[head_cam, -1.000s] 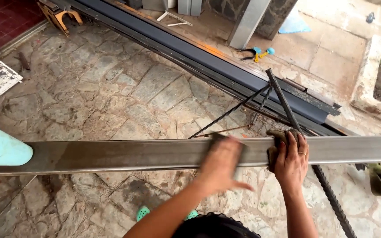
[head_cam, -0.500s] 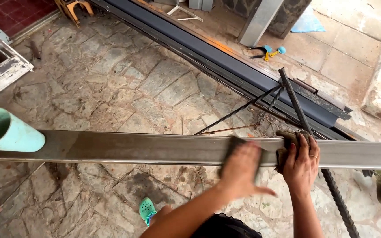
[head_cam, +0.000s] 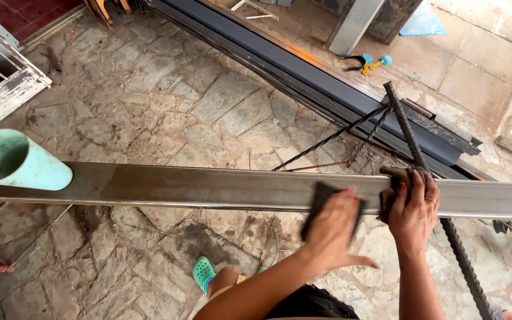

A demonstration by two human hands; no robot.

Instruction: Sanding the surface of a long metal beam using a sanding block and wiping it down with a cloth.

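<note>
A long grey steel bar (head_cam: 208, 188) runs level across the view from left to right. My left hand (head_cam: 336, 228) presses a dark flat pad (head_cam: 320, 198) against the bar's near face. Just to the right, my right hand (head_cam: 415, 207) curls over the top of the bar with a dark cloth (head_cam: 393, 175) bunched under its fingers. A ring shows on one finger of that hand. The two hands sit a palm's width apart.
A teal pipe end (head_cam: 22, 163) rests by the bar at the left. A ribbed rebar (head_cam: 407, 130) crosses under the bar near my right hand. Dark steel channels (head_cam: 303, 77) lie on the stone floor behind. A white grille (head_cam: 1, 89) stands far left; a green sandal (head_cam: 204, 274) is below.
My left hand slid the pad a little to the right along the bar, closer to my right hand. My right hand kept its hold. The view drifted slightly.
</note>
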